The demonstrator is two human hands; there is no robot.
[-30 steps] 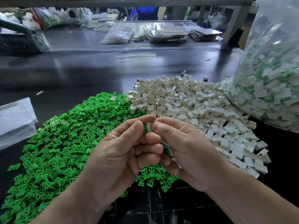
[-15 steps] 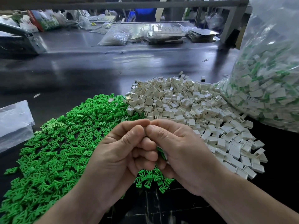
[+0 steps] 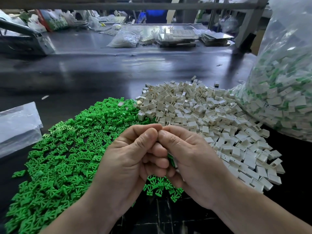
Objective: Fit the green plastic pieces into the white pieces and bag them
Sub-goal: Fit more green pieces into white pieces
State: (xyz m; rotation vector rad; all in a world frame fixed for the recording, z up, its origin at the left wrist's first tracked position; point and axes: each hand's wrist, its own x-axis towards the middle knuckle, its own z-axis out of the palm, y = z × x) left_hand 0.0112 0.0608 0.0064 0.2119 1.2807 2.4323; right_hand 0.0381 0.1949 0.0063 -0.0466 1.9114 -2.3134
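Observation:
My left hand (image 3: pixel 133 159) and my right hand (image 3: pixel 190 159) meet fingertip to fingertip above the table, thumbs and forefingers pinched together. The piece between the tips is hidden by the fingers. A green and white assembled piece (image 3: pixel 171 160) shows in the curl of my right palm. A wide heap of green plastic pieces (image 3: pixel 70 149) lies to the left and under my hands. The heap of white pieces (image 3: pixel 211 115) spreads behind and to the right. A big clear bag (image 3: pixel 283 92) holding assembled white-and-green pieces stands at the far right.
A folded clear plastic bag (image 3: pixel 18 125) lies at the left edge. The dark glossy table (image 3: pixel 101 73) stretches behind the heaps. Farther back sit a filled small bag (image 3: pixel 125 39), stacked trays (image 3: pixel 177 37) and a grey frame post (image 3: pixel 248 26).
The white piece seen between my fingertips a second ago is now covered as both hands pressed closer together. The hands stayed over the same spot.

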